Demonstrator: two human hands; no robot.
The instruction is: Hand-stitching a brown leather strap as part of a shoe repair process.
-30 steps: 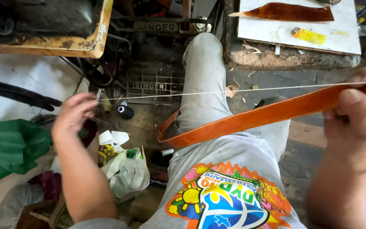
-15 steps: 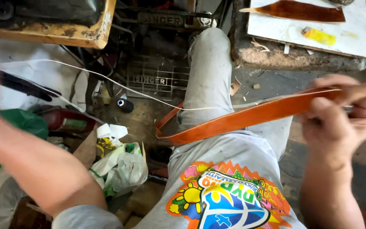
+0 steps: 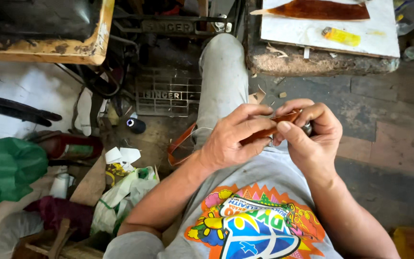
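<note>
Both hands are pinching a brown leather strap (image 3: 264, 132) just above the lap. The left hand (image 3: 233, 139) and the right hand (image 3: 310, 136) are clamping its near end. It looks light and bendy, easiest to hold by its flat sides.
</note>
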